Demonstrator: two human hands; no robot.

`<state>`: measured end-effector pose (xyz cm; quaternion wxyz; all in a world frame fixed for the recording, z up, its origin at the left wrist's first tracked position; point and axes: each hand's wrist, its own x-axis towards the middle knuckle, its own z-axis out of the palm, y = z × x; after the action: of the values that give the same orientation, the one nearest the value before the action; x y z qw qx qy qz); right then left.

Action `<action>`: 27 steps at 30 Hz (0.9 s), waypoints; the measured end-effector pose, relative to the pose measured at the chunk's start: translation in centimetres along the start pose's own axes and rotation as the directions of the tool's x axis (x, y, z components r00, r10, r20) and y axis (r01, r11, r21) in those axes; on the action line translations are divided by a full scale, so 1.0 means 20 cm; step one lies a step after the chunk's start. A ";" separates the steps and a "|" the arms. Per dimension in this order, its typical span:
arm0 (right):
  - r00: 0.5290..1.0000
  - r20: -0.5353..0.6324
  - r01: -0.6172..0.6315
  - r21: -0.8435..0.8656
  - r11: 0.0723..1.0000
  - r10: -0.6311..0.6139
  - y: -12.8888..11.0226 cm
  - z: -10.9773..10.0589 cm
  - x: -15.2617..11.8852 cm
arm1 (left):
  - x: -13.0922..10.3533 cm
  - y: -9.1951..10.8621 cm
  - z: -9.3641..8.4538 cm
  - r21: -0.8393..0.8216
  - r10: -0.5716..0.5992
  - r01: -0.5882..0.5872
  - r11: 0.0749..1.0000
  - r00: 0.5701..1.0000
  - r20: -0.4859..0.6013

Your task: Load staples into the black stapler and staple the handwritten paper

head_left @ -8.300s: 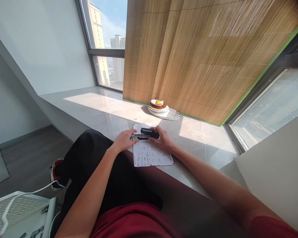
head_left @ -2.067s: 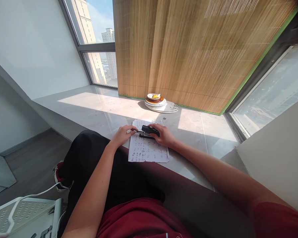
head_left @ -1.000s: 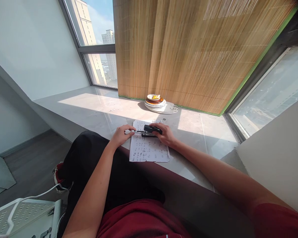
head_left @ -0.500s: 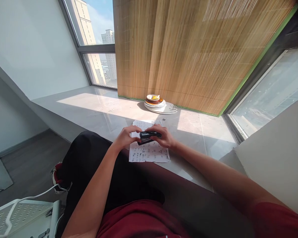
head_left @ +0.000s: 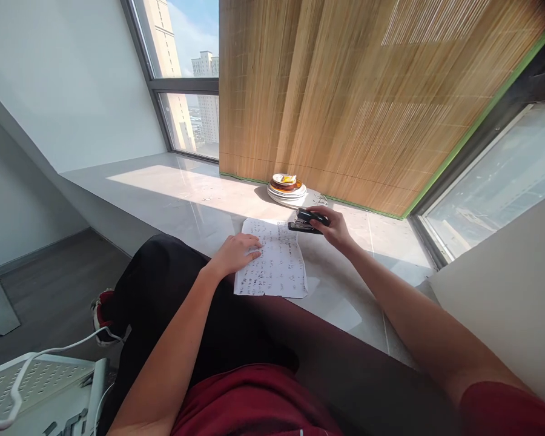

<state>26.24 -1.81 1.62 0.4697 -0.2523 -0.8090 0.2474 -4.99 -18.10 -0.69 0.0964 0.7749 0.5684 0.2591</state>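
Note:
A black stapler is gripped in my right hand, close to the upper right corner of the paper. Its top arm and base stand apart at the left end. My left hand lies on the left edge of the sheet of paper, fingers stretched out and holding nothing. Handwriting in rows covers the sheet, which rests on the pale stone sill near its front edge.
Behind the paper stands a stack of plates by the bamboo blind. Windows flank the blind. At lower left are a white perforated stand and a white cable. My black-trousered knee borders the sill.
My left hand has let go of the stapler and come down flat on the paper. The right hand has carried the stapler right and away from me, off the middle of the sheet.

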 end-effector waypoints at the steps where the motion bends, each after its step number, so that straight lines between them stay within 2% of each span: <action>1: 0.999 -0.004 -0.045 0.003 0.999 0.045 0.05 -0.05 0.00 | -0.01 -0.01 -0.01 0.035 -0.020 0.021 0.999 1.000 -0.014; 4: 0.989 0.049 -0.139 -0.008 0.990 0.140 0.17 -0.13 -0.04 | -0.01 -0.01 -0.05 0.115 -0.048 0.052 0.992 0.998 -0.037; 7: 0.979 0.141 -0.146 -0.021 0.989 0.147 0.20 -0.11 -0.06 | -0.01 0.02 -0.04 0.107 -0.007 0.009 0.994 1.000 -0.014; 11: 0.966 0.253 -0.050 -0.025 0.998 0.055 0.14 -0.03 -0.05 | 0.01 0.08 0.04 -0.007 0.084 -0.084 0.996 0.991 0.104; 14: 0.952 0.304 0.047 -0.038 0.998 -0.034 0.08 0.01 -0.05 | 0.02 0.09 0.08 -0.011 0.057 -0.056 0.998 0.985 0.165; 16: 0.946 0.318 0.085 -0.042 0.995 -0.068 0.06 0.03 -0.05 | 0.01 0.09 0.08 0.021 0.029 -0.033 0.999 0.983 0.182; 21: 0.948 0.306 0.108 -0.047 0.993 -0.088 0.03 0.10 -0.07 | 0.00 0.12 0.04 0.090 0.044 -0.062 0.994 0.983 0.181; 24: 0.948 0.301 0.129 -0.050 0.990 -0.108 0.02 0.14 -0.09 | 0.01 0.16 0.05 0.099 0.027 -0.044 0.994 0.986 0.167; 27: 0.942 0.304 0.181 -0.094 0.979 -0.145 0.00 0.18 -0.10 | 0.02 0.18 0.07 0.093 0.005 -0.024 0.995 0.980 0.200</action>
<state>23.91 -3.61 -1.27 0.3462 -0.1724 -0.9017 0.1933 -1.23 -18.68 -0.11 0.1142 0.8049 0.5617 0.1535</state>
